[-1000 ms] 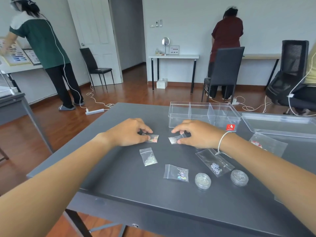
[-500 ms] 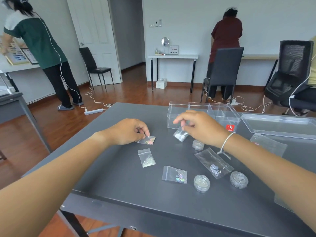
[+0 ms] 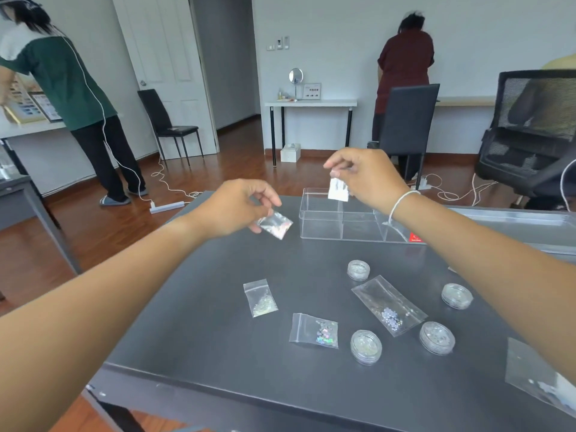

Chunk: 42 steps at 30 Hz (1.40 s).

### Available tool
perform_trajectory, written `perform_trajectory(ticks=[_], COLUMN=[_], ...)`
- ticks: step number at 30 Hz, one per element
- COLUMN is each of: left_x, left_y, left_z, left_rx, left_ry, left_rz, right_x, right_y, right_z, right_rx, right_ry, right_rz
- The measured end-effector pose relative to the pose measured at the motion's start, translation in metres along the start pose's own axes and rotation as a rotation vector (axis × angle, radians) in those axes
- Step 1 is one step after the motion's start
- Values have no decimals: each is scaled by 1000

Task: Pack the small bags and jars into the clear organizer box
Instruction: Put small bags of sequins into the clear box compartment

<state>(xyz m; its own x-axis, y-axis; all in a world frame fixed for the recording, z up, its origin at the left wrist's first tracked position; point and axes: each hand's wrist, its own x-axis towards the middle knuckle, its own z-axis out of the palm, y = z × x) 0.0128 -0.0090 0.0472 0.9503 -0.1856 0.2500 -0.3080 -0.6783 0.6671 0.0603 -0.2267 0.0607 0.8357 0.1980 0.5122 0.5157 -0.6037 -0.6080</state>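
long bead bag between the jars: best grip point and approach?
Pinch the long bead bag at its empty far-left corner, coming from above on the box side. It lies flat and diagonal, beads bunched at the near end, and that corner looks clear of the small jar beside it.

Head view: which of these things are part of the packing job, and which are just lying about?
Job:
left hand with a small bag
right hand with a small bag
clear organizer box
round jars
bags on table

Lying about:
box lid
mirror
power strip
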Motion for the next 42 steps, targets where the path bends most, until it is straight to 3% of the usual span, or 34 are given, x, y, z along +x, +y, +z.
perform_trajectory(ticks=[20,27,34,42], left_x=[59,68,78,83], left_y=[33,33,30,25], left_z=[11,21,32,45], left_rx=[-67,3,57,104], left_ry=[14,11,7,-18], left_rz=[-1,37,61,43], right_x=[5,-1,-10,-37], right_y=[25,28,35,40], right_z=[13,18,5,-14], right_rx=[18,-154,-65,67], right_ry=[-146,-251,-82,-41], right_rz=[125,120,92,74])
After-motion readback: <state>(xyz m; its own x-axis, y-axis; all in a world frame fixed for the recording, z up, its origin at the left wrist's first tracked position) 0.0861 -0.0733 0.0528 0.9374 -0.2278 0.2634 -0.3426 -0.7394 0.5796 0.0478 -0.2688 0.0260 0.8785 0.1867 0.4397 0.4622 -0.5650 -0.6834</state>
